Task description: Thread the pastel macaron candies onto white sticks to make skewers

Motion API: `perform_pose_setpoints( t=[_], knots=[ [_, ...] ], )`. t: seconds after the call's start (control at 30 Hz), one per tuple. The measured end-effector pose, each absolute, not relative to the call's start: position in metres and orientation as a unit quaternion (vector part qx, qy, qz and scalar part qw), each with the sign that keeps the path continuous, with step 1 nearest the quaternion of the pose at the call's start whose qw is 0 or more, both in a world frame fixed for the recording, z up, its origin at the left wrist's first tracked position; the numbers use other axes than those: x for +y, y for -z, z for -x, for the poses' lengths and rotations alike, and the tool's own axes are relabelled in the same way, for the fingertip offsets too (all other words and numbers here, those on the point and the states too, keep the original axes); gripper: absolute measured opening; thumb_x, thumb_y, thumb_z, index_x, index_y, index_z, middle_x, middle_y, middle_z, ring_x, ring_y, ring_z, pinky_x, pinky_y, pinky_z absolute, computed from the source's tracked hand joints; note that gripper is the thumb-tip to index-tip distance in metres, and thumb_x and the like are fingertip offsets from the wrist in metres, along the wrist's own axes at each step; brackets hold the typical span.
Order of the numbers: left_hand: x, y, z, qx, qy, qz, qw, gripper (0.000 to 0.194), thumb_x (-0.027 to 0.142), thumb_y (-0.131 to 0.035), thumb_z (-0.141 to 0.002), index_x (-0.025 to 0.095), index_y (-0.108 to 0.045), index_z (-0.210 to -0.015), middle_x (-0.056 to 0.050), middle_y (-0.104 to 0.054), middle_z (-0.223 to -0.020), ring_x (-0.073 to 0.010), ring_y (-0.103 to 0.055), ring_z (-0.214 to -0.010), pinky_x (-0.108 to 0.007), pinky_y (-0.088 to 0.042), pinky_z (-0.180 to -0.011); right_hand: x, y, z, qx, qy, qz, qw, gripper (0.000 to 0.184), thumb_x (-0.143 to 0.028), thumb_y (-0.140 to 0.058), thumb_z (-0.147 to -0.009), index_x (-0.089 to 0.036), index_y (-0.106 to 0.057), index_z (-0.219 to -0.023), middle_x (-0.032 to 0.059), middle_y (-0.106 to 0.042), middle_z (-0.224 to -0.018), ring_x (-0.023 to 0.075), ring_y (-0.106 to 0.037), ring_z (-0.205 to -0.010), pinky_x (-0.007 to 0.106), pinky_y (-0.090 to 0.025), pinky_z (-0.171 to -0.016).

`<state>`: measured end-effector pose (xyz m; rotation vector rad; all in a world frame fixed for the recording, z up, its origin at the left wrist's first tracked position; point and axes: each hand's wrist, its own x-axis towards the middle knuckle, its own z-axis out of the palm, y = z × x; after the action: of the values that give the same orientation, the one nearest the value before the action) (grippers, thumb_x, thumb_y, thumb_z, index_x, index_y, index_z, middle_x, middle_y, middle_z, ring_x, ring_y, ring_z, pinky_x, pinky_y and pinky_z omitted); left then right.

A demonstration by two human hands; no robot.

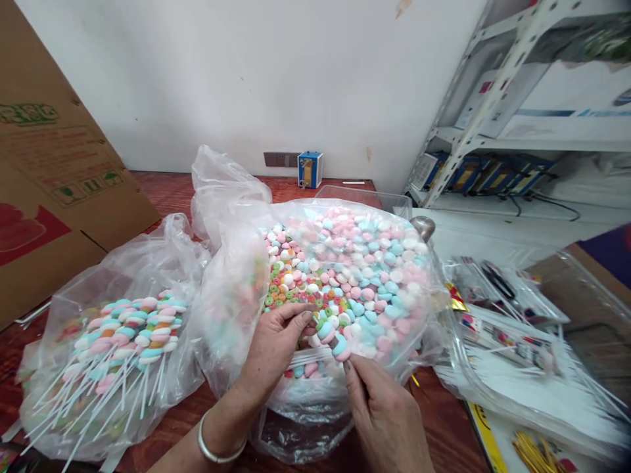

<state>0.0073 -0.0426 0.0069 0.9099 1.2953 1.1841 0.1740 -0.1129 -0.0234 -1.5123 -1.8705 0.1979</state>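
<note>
Between my hands is a short row of pink, white and blue marshmallows in line, like a marshmallow skewer; its stick is hidden. My right hand pinches its near end with thumb and fingers. At the far end, the thumb and forefinger of my left hand are closed; what they hold is hidden by the fingers. Both hands are over a large clear plastic bag full of loose pastel marshmallows and small coloured gummy rings. Several white sticks lie in the bag just below my fingers.
On the left, finished-looking marshmallow skewers lie on another plastic bag beside a cardboard box. At right are packs of white sticks, gold ties and a metal shelf. A blue device stands by the wall.
</note>
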Motion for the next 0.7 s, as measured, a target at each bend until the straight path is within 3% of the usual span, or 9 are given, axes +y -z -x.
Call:
perform_pose_setpoints(
  t=[0.13, 0.3, 0.4, 0.6, 0.7],
  knots=[
    [-0.048, -0.005, -0.011, 0.539, -0.506, -0.419, 0.527, 0.019, 0.03, -0.081, -0.072, 0.015, -0.08, -0.084, -0.006, -0.075, -0.077, -0.0169, -0.067, -0.067, -0.022, -0.054, -0.055, -0.116, 0.023, -0.17, -0.696, -0.113, 0.61, 0.362, 0.035, -0.027, -0.038, -0.103, -0.022, -0.067, -0.083, 0.0033, -0.073, -0.076, 0.0183, -0.07, -0.065, 0.024, -0.044, -0.058],
    [-0.052, -0.003, -0.019, 0.519, -0.531, -0.352, 0.569, 0.041, 0.036, -0.087, -0.066, 0.015, -0.073, -0.098, -0.002, -0.071, -0.073, -0.0149, -0.064, -0.053, -0.02, -0.045, -0.038, -0.12, 0.024, -0.162, -0.638, -0.242, 0.597, 0.421, 0.034, -0.025, -0.039, -0.101, -0.021, -0.065, -0.08, 0.0026, -0.072, -0.077, 0.0154, -0.067, -0.07, 0.021, -0.045, -0.062],
    [-0.053, -0.001, -0.023, 0.497, -0.52, -0.334, 0.608, 0.04, 0.041, -0.086, -0.068, 0.015, -0.07, -0.094, -0.001, -0.069, -0.07, -0.0149, -0.062, -0.047, -0.02, -0.043, -0.033, -0.122, 0.028, -0.157, -0.614, -0.277, 0.593, 0.441, 0.032, -0.025, -0.04, -0.101, -0.02, -0.064, -0.08, 0.0028, -0.071, -0.081, 0.0154, -0.066, -0.075, 0.02, -0.047, -0.067],
    [-0.053, -0.001, -0.023, 0.441, -0.571, -0.236, 0.652, 0.044, 0.034, -0.088, -0.069, 0.017, -0.069, -0.105, 0.003, -0.065, -0.07, -0.0126, -0.066, -0.061, -0.021, -0.054, -0.052, -0.123, 0.031, -0.155, -0.626, -0.326, 0.559, 0.435, 0.028, -0.024, -0.039, -0.101, -0.021, -0.068, -0.1, 0.0029, -0.071, -0.092, 0.0163, -0.065, -0.086, 0.022, -0.047, -0.077],
    [-0.056, -0.006, -0.018, 0.437, -0.544, -0.219, 0.682, 0.038, 0.037, -0.085, -0.072, 0.014, -0.07, -0.097, -0.002, -0.068, -0.075, -0.0149, -0.067, -0.066, -0.024, -0.057, -0.056, -0.119, 0.028, -0.157, -0.637, -0.36, 0.539, 0.418, 0.027, -0.023, -0.04, -0.101, -0.021, -0.067, -0.099, 0.0025, -0.07, -0.093, 0.0163, -0.064, -0.087, 0.023, -0.047, -0.078]
  ],
)
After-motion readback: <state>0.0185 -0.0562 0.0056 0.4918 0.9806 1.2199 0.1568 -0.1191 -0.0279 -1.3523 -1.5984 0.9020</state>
